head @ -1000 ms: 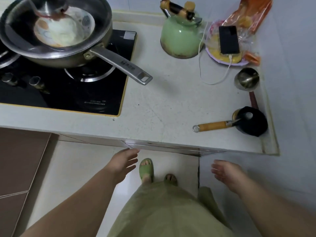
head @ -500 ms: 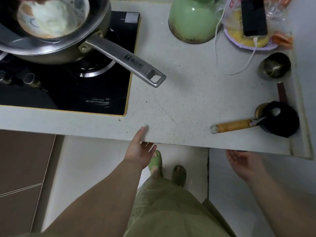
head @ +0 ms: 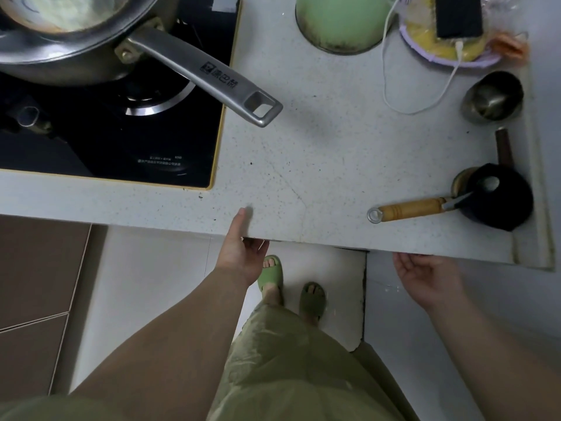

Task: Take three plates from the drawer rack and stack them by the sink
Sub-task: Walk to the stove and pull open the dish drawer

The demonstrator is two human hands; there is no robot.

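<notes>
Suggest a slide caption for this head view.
Both hands, left and right, reach under the countertop edge beside the pan; no plates visible.

Speckled white counter (head: 318, 165), black hob (head: 121, 141), green kettle (head: 340, 22) & slippers (head: 271, 273).

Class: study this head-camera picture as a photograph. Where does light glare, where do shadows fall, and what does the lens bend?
Head view: dim, soft light; glare streaks the pan handle and the burner ring; a faint shadow lies beside the left hand thumb on the countertop; the wide lens tilts the counter edge; the right hand is slightly soft.
</notes>
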